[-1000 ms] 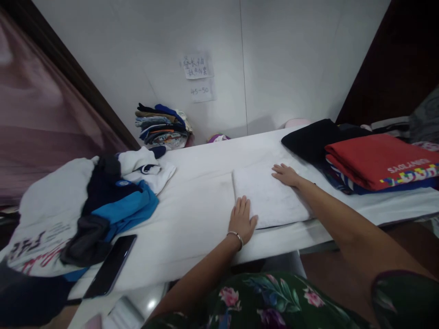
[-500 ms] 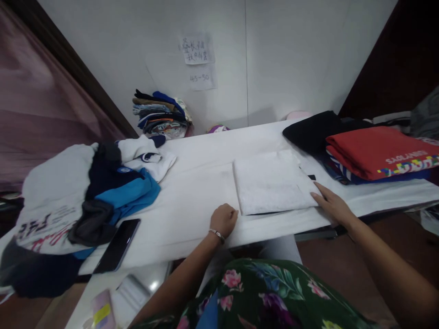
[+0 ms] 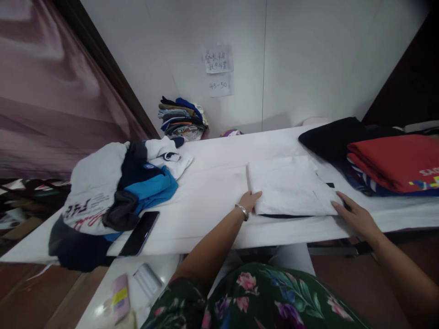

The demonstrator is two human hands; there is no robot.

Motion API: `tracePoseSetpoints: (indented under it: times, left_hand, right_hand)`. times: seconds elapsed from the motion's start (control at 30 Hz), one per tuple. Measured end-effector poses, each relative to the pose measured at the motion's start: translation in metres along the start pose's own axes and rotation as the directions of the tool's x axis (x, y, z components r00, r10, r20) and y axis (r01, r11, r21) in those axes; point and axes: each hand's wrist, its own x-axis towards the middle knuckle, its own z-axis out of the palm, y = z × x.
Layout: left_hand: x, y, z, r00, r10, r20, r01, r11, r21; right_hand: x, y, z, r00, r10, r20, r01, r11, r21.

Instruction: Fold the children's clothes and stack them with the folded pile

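A folded white garment lies flat on the white-covered table in front of me. My left hand, with a bracelet on the wrist, is at the garment's near left corner, thumb on top and fingers tucked at the edge. My right hand rests at the near right corner with fingers stretched out flat, their tips touching the cloth. A dark layer shows under the garment's near edge.
A heap of unfolded white, navy and blue clothes covers the table's left end, with a black phone beside it. Folded red and black garments are stacked at the right. A pile of folded clothes stands by the wall.
My left hand has uncurled from a fist and reached the garment's left corner. My right hand stays at the right corner. My view has shifted, so everything sits further right.
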Motion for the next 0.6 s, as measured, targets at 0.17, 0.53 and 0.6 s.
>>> tracePoseSetpoints:
  times: [0.17, 0.53, 0.6]
  left_hand:
    - [0.018, 0.013, 0.008, 1.000, 0.001, 0.012, 0.000, 0.996, -0.086]
    - [-0.014, 0.005, -0.103, 0.999, 0.042, -0.019, -0.035, 0.958, 0.286]
    - [-0.021, 0.003, -0.112, 0.995, 0.079, -0.059, -0.042, 0.881, 0.471]
  right_hand:
    - [0.002, -0.012, 0.001, 0.997, 0.030, -0.077, -0.024, 0.997, 0.076]
    - [-0.035, -0.034, 0.046, 0.973, -0.207, 0.100, 0.200, 0.977, 0.072]
    - [-0.036, -0.039, 0.042, 0.952, -0.292, 0.090, 0.296, 0.955, -0.034]
